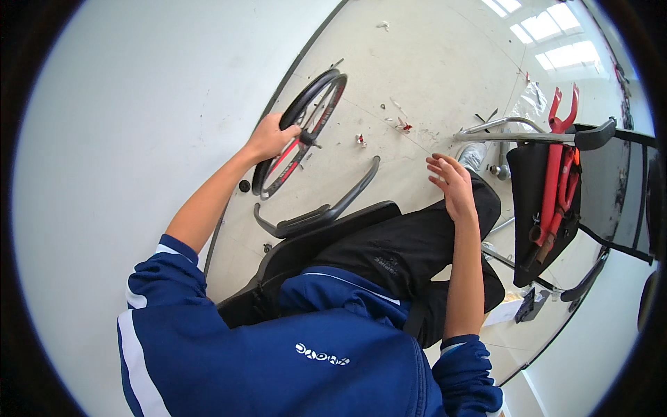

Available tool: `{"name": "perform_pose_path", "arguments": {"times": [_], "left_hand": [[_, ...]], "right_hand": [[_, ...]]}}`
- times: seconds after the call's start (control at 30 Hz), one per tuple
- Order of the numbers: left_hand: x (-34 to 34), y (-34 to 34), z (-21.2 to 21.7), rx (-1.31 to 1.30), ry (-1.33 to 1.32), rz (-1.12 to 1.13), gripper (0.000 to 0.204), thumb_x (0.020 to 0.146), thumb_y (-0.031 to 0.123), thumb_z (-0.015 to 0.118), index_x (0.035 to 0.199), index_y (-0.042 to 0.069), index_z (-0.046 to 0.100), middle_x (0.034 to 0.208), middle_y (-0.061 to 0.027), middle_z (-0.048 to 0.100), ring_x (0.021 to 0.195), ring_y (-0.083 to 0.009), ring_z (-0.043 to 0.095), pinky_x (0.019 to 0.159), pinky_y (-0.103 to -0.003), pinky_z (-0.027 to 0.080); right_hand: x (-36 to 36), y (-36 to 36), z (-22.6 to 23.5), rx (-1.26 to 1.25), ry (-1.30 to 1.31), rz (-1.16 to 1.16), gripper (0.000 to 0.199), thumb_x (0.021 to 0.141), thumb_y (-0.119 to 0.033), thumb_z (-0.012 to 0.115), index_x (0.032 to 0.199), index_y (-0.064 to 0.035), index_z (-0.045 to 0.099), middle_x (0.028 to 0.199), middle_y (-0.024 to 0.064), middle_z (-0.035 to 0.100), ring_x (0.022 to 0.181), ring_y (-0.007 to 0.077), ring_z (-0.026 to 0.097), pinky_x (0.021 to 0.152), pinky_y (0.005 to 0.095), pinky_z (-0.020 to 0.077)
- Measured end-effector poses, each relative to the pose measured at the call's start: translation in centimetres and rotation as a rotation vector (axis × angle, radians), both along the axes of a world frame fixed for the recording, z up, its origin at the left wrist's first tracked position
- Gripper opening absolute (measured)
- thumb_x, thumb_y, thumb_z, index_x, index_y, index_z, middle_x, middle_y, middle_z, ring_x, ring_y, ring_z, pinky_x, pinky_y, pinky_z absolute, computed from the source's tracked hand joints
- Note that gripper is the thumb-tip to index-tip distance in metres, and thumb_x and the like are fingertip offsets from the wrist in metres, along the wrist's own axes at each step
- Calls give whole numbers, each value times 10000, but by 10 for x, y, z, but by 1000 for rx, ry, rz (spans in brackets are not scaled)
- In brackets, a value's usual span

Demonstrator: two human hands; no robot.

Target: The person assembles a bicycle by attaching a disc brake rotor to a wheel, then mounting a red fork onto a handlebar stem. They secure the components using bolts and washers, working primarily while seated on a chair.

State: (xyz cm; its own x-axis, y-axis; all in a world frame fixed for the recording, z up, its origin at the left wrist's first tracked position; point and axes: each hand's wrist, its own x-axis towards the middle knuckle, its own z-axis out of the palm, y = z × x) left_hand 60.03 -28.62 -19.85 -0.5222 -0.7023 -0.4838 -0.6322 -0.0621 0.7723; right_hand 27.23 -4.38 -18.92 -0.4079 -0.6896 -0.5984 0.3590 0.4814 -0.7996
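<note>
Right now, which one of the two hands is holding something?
The left hand: it grips the black-and-red wheel. The right hand is well apart from the wheel, open, with nothing visible in it.

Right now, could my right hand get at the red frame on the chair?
Probably yes: the right hand is empty and the red frame looks uncovered midway, though a metal armrest crosses near its forked end.

Light: bright, even | Glare: pane-shaped patches (542, 26) whiten the glossy floor (431, 62), upper right | Shadows: soft, faint | Edges: straight lines bend toward dark round rim
</note>
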Motion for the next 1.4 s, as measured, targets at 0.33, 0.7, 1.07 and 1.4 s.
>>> {"name": "perform_pose_path", "arguments": {"times": [0.33, 0.7, 1.07, 1.4], "left_hand": [[56, 14, -14, 176, -125, 19, 199, 851, 182, 611, 781, 0, 574, 612, -10, 501, 431, -101, 473, 386, -270, 408], [46, -17, -60, 160, -206, 42, 262, 850, 257, 628, 741, 29, 559, 557, -23, 501, 416, -128, 494, 413, -314, 416], [53, -80, -47, -84, -297, 78, 549, 737, 425, 822, 1025, -8, 646, 843, -86, 685, 731, -169, 661, 714, -325, 537], [102, -84, -71, -256, -496, 77, 462, 761, 318, 689, 1024, -52, 604, 930, -201, 676, 877, -303, 651, 803, -431, 513]], "right_hand": [[6, -2, 2, -56, 1, -6, 297, 985, -199, 546, 1184, 5, 631, 1141, 123, 685, 1096, 202, 624, 909, 343, 493], [5, -5, -3, -58, 0, 2, 306, 989, -203, 546, 1189, 13, 630, 1137, 132, 684, 1087, 212, 638, 899, 335, 503], [5, -9, 0, -1, 69, 67, 346, 1000, -251, 535, 1222, 5, 605, 1178, 135, 671, 1126, 207, 618, 954, 350, 478], [10, -5, -9, 13, 152, 114, 351, 972, -254, 576, 1189, 17, 629, 1087, 99, 691, 1016, 175, 637, 869, 332, 490]]}}
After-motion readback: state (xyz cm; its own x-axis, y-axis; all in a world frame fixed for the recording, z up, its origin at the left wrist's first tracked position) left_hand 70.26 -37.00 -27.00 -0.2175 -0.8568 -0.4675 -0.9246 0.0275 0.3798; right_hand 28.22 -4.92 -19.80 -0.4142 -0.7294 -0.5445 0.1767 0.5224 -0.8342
